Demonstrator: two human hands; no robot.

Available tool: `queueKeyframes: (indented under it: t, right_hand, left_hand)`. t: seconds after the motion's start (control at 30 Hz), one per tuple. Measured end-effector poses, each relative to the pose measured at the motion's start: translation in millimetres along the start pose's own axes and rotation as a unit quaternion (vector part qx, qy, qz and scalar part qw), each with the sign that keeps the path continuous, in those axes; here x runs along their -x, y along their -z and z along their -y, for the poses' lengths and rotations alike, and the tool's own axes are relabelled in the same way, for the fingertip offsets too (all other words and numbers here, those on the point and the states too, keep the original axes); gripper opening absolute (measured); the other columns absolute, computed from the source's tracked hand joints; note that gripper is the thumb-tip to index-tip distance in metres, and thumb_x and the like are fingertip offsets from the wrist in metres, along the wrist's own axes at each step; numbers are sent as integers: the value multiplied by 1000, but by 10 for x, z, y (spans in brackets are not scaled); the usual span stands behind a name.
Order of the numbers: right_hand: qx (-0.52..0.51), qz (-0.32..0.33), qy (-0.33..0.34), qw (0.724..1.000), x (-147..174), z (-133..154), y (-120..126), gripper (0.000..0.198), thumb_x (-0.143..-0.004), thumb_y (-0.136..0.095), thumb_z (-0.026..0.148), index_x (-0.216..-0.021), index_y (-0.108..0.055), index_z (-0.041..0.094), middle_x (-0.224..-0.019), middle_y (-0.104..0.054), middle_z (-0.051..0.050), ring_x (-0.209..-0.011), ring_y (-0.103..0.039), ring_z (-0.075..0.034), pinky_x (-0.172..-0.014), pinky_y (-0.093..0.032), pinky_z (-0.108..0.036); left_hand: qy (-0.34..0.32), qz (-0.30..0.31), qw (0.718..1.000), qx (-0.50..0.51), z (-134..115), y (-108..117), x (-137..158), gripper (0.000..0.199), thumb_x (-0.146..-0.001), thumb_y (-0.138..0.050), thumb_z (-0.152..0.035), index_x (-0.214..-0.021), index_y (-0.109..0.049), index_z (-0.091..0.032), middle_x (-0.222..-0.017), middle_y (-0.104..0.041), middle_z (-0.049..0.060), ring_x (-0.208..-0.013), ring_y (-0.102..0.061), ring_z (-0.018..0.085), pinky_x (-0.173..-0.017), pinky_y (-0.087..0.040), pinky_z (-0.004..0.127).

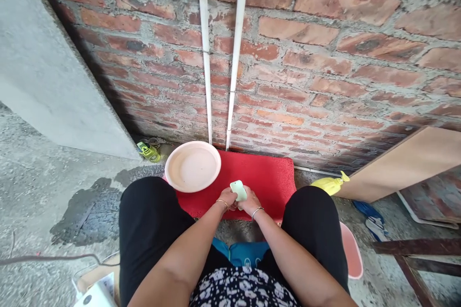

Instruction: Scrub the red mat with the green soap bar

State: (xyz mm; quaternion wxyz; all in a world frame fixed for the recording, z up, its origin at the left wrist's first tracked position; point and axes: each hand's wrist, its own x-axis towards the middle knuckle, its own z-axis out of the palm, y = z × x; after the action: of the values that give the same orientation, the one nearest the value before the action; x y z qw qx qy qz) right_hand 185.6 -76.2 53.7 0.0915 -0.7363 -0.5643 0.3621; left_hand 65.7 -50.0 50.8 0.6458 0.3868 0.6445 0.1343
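Observation:
Between my knees, a pale mint-green flat piece (238, 189) with rounded corners and a small dark spot near one end is held up. I cannot make out its exact kind. My left hand (227, 197) is closed on its left side, and my right hand (251, 200) grips it from the right. The fingers partly cover its lower end. Below both hands lies a red mat (262, 175). On the mat's left part stands a round, pale pink basin (193, 188), apart from my hands.
A brick wall (298, 84) with two white pipes (236, 53) rises ahead. A yellow spray bottle (329, 184) and a pink tub (353, 254) are on the right. A yellow-green bottle (149, 152) stands left of the basin, near wet concrete (88, 216).

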Motion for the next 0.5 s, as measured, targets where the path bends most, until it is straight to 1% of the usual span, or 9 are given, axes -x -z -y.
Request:
queueKeyframes:
  t: [0.1,0.2,0.3,0.4,0.47,0.5]
  right_hand:
    - [15,0,-9,1000,-38,-63,-20,70,-61,-70,36,-126,-47,26,-110,-58,-6,-99,-58,-22,-78,-44,-30]
    - [39,17,-3,999,-56,-56,5,71,-61,-71,36,-126,-46,25,-108,-58,-6,-100,-58,-22,-78,-43,-30]
    - [93,36,13,995,-35,40,0,73,-64,-70,44,-130,-43,28,-112,-56,-7,-98,-58,-24,-77,-42,-31]
    - [144,40,19,989,-16,167,-94,72,-67,-66,53,-131,-42,30,-113,-53,-8,-95,-59,-25,-75,-42,-31]
    - [163,35,9,986,-33,214,-185,71,-69,-64,55,-131,-42,30,-113,-52,-8,-93,-60,-24,-73,-42,-31]
    - [172,33,2,984,-52,215,-223,71,-68,-65,54,-131,-42,30,-112,-52,-8,-93,-60,-24,-73,-42,-30]
  left_hand:
    - [10,18,1000,10,39,-37,9,31,-76,-51,-15,-106,-54,-15,-48,-55,-4,-45,-56,13,-52,-52,28]
    - [26,33,999,29,52,-39,13,31,-75,-50,-14,-106,-55,-16,-49,-55,-4,-46,-57,14,-51,-51,29]
    - [34,14,998,51,67,12,-2,31,-75,-51,-14,-106,-55,-16,-59,-62,-2,-49,-58,14,-53,-51,28]
    - [33,-2,998,55,128,103,-53,30,-77,-51,-17,-107,-54,-17,-67,-65,0,-51,-58,13,-51,-50,26]
    - [40,-7,999,36,183,182,-111,30,-78,-52,-21,-107,-54,-16,-67,-64,1,-49,-57,13,-49,-48,27]
    - [42,-15,999,9,207,225,-145,29,-79,-52,-24,-107,-54,-15,-67,-64,2,-49,-58,14,-48,-47,27]
